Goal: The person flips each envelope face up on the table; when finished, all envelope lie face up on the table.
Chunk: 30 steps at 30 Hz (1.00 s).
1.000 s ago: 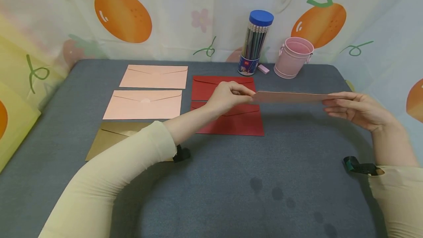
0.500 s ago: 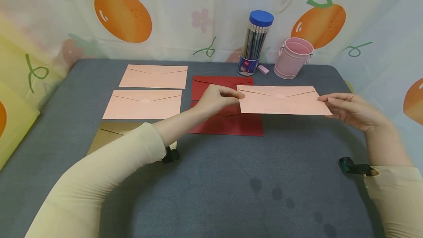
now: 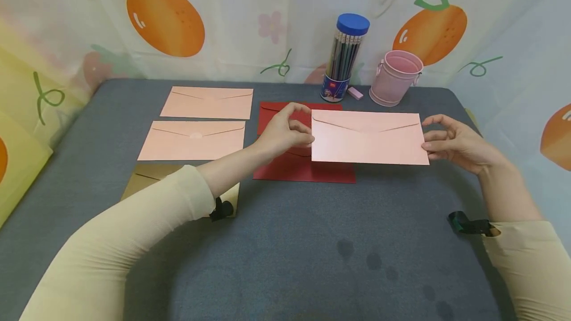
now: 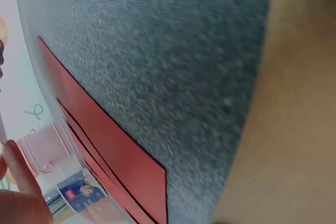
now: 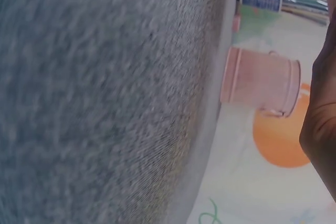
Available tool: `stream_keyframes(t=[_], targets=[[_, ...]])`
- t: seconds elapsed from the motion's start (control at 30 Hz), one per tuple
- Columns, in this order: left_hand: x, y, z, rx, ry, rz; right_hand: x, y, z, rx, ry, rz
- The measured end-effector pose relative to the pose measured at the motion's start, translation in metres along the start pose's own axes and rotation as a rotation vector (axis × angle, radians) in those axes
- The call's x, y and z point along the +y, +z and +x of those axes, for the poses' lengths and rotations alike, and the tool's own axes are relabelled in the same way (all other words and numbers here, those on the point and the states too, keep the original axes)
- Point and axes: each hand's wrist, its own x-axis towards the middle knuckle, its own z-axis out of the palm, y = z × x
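A pale pink envelope (image 3: pixel 368 145) is held up over the table, flap side facing me, its upper edge level. My left hand (image 3: pixel 285 135) pinches its left edge, and my right hand (image 3: pixel 457 142) grips its right edge. Behind and below it lie two red envelopes, a far one (image 3: pixel 267 115) and a near one (image 3: pixel 330 173), partly covered by the left hand and the held envelope. In the left wrist view the fingers of the left hand (image 4: pixel 23 198) show at the lower left; in the right wrist view the right hand (image 5: pixel 323 119) is at the right edge.
Two pink envelopes, a far one (image 3: pixel 214 105) and a near one (image 3: pixel 192 147), lie at the left. A gold envelope (image 3: pixel 142 182) is partly under the left forearm. At the back stand a pencil tub (image 3: pixel 343 58), a small pink eraser (image 3: pixel 355 93) and a pink bucket (image 3: pixel 394 80).
The held pink envelope has tipped from nearly edge-on to showing its flap side and shifted left with both hands. The right hand's fingers have changed position at its edge.
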Motion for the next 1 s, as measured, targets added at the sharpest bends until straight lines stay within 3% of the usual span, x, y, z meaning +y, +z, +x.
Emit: stream_keyframes(t=[0.13, 0.33, 0.57, 0.73, 1.0], targets=[[-0.001, -0.009, -0.001, -0.062, 0.003, 0.014, -0.003, 0.006, 0.003, 0.011, 0.041, -0.093], [-0.003, -0.025, -0.006, -0.164, -0.013, 0.048, -0.005, 0.016, 0.010, -0.060, 0.044, -0.152], [-0.008, -0.043, -0.011, -0.166, -0.056, 0.144, -0.004, 0.033, 0.020, -0.064, 0.105, -0.246], [-0.014, -0.050, -0.013, -0.171, -0.097, 0.142, -0.004, 0.044, 0.026, -0.051, 0.175, -0.340], [-0.019, -0.063, -0.020, -0.284, -0.127, 0.177, 0.003, 0.059, 0.036, -0.068, 0.227, -0.370]])
